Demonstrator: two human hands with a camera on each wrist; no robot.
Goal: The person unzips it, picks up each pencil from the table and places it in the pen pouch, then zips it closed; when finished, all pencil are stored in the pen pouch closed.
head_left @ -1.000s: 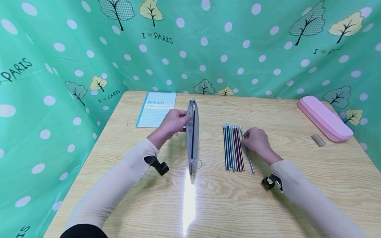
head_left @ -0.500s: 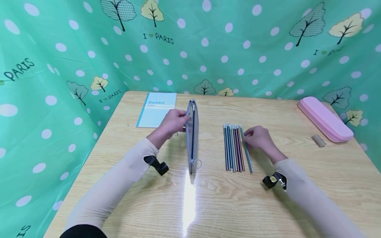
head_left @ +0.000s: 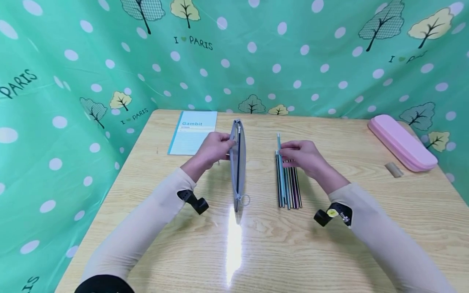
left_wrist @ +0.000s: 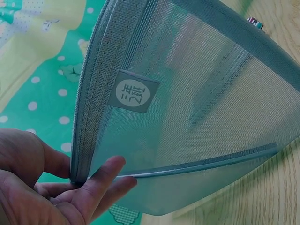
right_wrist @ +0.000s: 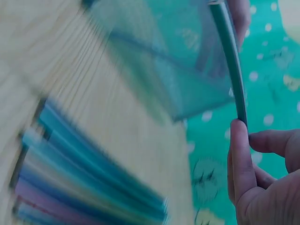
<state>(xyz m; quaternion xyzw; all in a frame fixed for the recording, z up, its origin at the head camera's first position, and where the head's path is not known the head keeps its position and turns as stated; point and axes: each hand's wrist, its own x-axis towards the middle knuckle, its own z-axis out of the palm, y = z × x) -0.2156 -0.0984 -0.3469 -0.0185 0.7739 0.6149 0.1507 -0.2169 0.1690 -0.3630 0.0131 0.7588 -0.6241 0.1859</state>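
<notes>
A grey mesh zip pouch (head_left: 233,162) stands on edge at the middle of the table, its zipped side up and parted, with a dark pencil (head_left: 239,162) inside. The left hand (head_left: 212,150) pinches the pouch's far part; in the left wrist view a label shows on the mesh (left_wrist: 225,93) above the fingers. Right of the pouch lies a row of several pencils (head_left: 295,191). Over that row the right hand (head_left: 305,158) pinches a blue pencil (head_left: 279,140) between thumb and fingers; the right wrist view shows this pencil (right_wrist: 230,61) raised, one end at the fingertips.
A notebook (head_left: 192,134) marked "Gambit" lies at the back left. At the right are a pink case (head_left: 403,142) and a small brownish-grey piece (head_left: 393,169). A green patterned cloth hangs behind the wooden table (head_left: 286,252).
The right hand has lifted the blue pencil from the right side of the row and moved it left above the other pencils. The left hand and pouch have stayed nearly still.
</notes>
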